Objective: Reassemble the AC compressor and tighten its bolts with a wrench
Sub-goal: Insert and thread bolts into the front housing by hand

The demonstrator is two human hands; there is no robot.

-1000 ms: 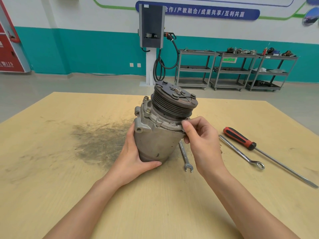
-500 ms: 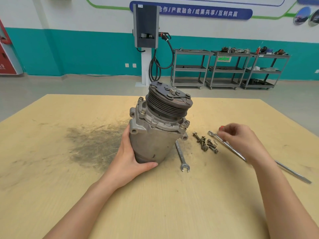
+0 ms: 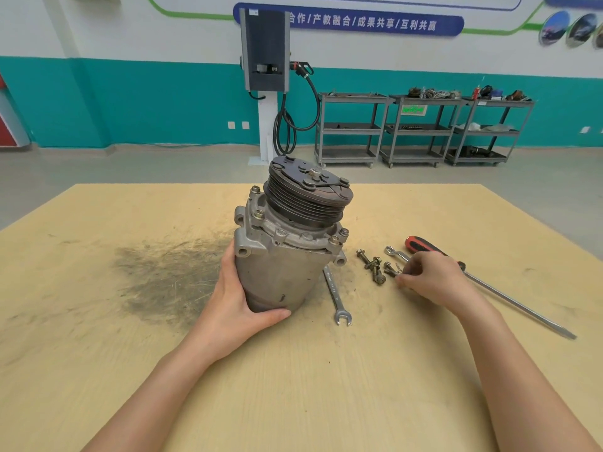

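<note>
The grey AC compressor (image 3: 287,256) stands upright on the wooden table (image 3: 98,321), its black grooved pulley (image 3: 308,197) on top. My left hand (image 3: 239,308) grips the lower body from the left, thumb across the front. Several loose bolts (image 3: 375,267) lie to the compressor's right. My right hand (image 3: 434,280) is down at the rightmost bolt, fingertips closing on it; whether the bolt is gripped is hard to tell. An open-end wrench (image 3: 336,295) lies beside the compressor's base. A ring wrench (image 3: 394,253) is partly hidden under my right hand.
A long red-handled screwdriver (image 3: 502,298) lies diagonally at the right of the table. A dark greasy smear (image 3: 163,275) marks the table left of the compressor. Metal shelf carts (image 3: 417,128) and a charger post (image 3: 266,76) stand across the floor.
My right hand left the compressor's flange, swung right over the ring wrench, then came back down onto the loose bolts. The left hand kept holding the compressor.
</note>
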